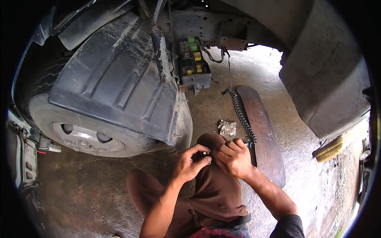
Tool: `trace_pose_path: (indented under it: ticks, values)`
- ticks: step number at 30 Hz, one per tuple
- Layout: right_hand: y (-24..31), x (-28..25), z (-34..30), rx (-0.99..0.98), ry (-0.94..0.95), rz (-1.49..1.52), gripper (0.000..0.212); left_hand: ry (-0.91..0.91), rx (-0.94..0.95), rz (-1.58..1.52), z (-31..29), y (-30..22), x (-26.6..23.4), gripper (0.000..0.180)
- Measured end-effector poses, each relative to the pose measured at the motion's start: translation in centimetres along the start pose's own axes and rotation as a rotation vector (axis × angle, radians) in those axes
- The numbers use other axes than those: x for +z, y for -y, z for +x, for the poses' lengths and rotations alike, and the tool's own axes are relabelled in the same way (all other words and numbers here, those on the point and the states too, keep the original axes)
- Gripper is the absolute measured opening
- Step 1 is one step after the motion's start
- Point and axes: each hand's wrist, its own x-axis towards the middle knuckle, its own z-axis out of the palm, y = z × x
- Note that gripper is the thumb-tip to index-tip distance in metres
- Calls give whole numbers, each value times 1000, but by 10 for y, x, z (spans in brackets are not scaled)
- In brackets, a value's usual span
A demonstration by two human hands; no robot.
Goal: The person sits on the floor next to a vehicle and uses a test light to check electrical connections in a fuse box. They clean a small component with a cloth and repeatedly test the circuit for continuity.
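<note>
In front of my brown-trousered knee, my left hand point(190, 163) pinches a small dark piece with shiny metal bits point(206, 154) between thumb and fingers. Its exact kind is too small to make out. Close beside it on the right is my right hand point(234, 159), its fingers curled closed; whatever lies inside them, if anything, is hidden. Beyond both hands hangs an uncovered black fuse box point(194, 80), with green fuses point(192, 47) and yellow fuses point(197, 56) seated in it.
A ribbed black mudguard point(115, 75) covers a large wheel point(87, 135) on the left. A black coiled cable point(239, 113) droops over a long brown board point(264, 139) on the ground. Near my knee lies a crumpled wrapper point(227, 127). Dusty grey panel point(325, 71) overhangs at right.
</note>
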Motion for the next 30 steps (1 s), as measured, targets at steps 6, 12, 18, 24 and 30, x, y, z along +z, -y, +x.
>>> trace_pose_path:
  ticks: [6,12,18,24,30]
  values:
    - [-2,1,2,2,12,-19,30,-17,-49,-36,1,1,1,24]
    - [-3,0,3,-5,18,-25,31,-37,-65,-26,1,-3,2,22]
    - [-2,2,1,12,22,-5,31,-31,-24,22,3,-1,3,23]
    - [-3,-4,-1,85,39,26,29,44,-82,-181,-2,2,-9,30]
    - [-4,-15,2,238,37,242,25,121,-107,-454,-6,4,-21,43]
